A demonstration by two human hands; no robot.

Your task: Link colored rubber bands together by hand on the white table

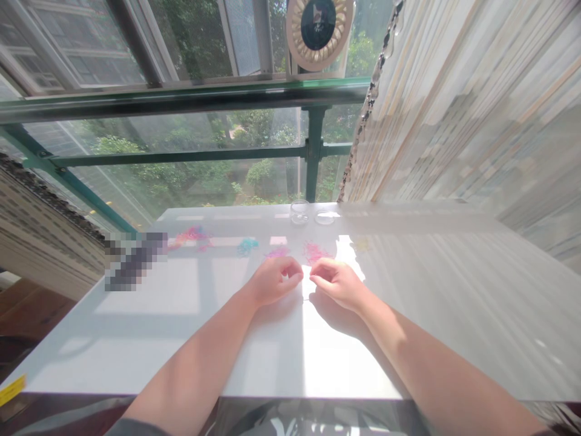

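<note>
Near the middle of the white table (pixel 172 339), my left hand (pixel 278 280) and my right hand (pixel 338 281) face each other, with a small gap between their fingertips. Thumb and forefinger are pinched together on both; whatever they hold is too small to make out. Just beyond the hands lie loose piles of tiny, thin coloured bits: a purple pile (pixel 276 252) behind the left hand and a pink pile (pixel 314 252) behind the right. A blue pile (pixel 248 244) and a mixed red-and-pink pile (pixel 193 236) are further left. A faint yellow pile (pixel 363 244) is to the right.
At the table's back edge stand a clear round cup (pixel 299 213) and a flat clear disc (pixel 324 217). A pixelated dark object (pixel 138 260) is at the left edge. Behind runs a green railing (pixel 181 158) before glass; a string curtain (pixel 436 109) hangs at right.
</note>
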